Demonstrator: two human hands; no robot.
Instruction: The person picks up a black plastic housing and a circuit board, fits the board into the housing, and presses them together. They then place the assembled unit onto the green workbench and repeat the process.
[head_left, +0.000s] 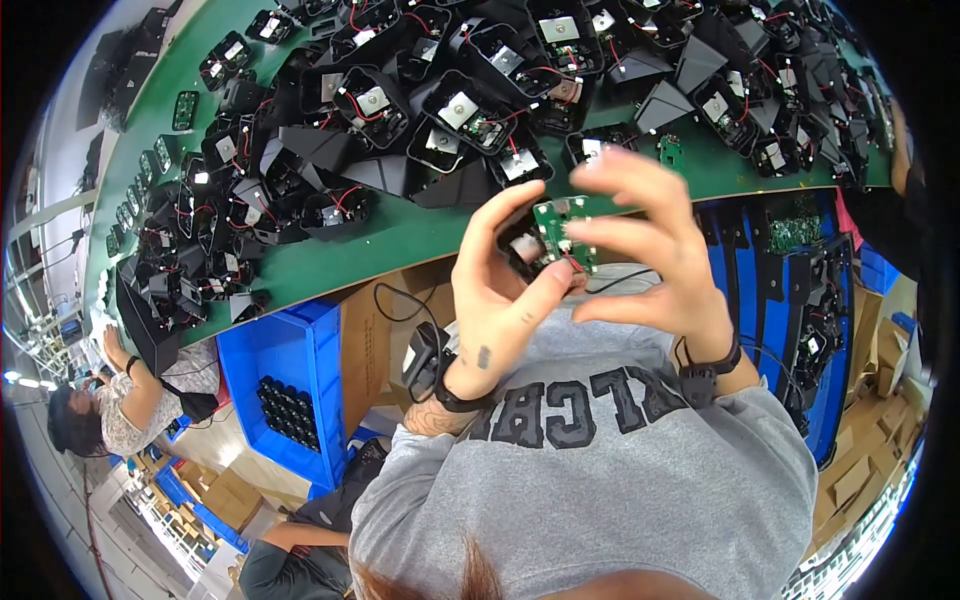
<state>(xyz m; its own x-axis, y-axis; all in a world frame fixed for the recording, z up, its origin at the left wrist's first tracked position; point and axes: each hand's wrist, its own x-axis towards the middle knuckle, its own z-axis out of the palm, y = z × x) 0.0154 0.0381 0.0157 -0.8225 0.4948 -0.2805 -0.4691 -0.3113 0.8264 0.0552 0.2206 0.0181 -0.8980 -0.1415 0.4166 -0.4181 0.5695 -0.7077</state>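
Note:
My left hand (492,300) is wrapped round a small black housing (517,248) in front of my chest, its thumb across the lower edge. A green circuit board (558,222) stands at the housing's open side, with a short red wire near my thumb. Whether the board is seated in the housing I cannot tell. My right hand (655,255) is beside the board, fingers spread and curved, slightly blurred; one fingertip overlaps the board, and contact is unclear. Just beyond both hands, black housings (460,112) with red wires and silvery squares are heaped on the green table (400,235).
A blue crate (325,340) with black parts stands below the table at left. On the right are blue bins (740,250) with boards and housings, and cardboard boxes (850,470). Another person (130,400) works at the far left; another person's arm (903,160) shows at right.

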